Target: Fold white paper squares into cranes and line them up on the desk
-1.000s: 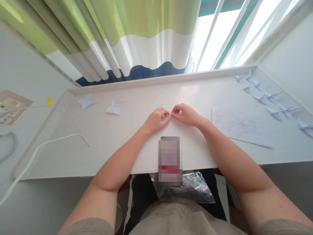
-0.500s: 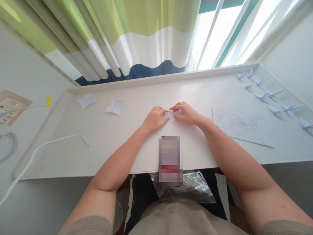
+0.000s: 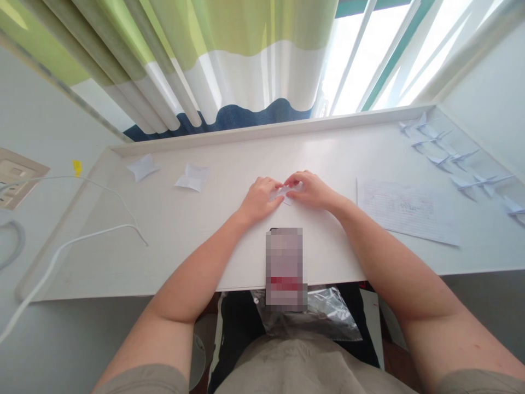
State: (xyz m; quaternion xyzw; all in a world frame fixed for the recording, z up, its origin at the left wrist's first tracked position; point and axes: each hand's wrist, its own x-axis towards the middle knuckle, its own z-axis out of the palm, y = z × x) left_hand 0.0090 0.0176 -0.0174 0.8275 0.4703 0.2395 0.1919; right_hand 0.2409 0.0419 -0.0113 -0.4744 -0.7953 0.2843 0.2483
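Observation:
A small piece of white paper (image 3: 287, 200) lies at the middle of the white desk (image 3: 205, 241), between my two hands. My left hand (image 3: 263, 198) pinches its left side between thumb and fingers. On the other side my right hand (image 3: 308, 189) has its thumb and fingertips closed on the paper, close to the left fingertips. Much of the sheet is hidden by the fingers, so its exact folds cannot be made out.
Two creased paper squares, one (image 3: 143, 168) farther left and one (image 3: 193, 177) nearer, lie at left. Several folded paper cranes (image 3: 463, 156) line the right side beside a written sheet (image 3: 406, 210). A pixelated phone-like object (image 3: 285, 262) overhangs the front edge. A white cable (image 3: 90, 232) crosses the left.
My right fingers have shifted slightly left and closed more over the paper, and its shape between the hands looks flatter and wider. The other things stay put.

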